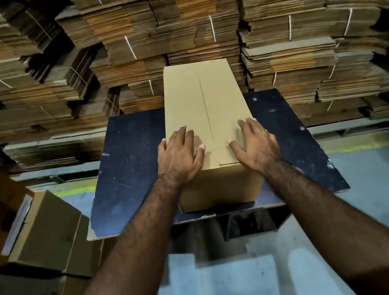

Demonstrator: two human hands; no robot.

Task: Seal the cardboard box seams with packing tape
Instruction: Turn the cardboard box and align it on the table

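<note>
Under both hands (216,149), seemingly flat: box (206,100)

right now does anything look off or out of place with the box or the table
Nothing is damaged or spilled. The cardboard box sits square on the dark table, flaps closed, both hands flat on top. One oddity for a taping job: the centre seam looks bare, and no tape roll is in view.

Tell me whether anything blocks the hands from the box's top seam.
Nothing visible does. The left hand and right hand press flat on the box, either side of its bare centre seam. No tape roll is in view.
</note>
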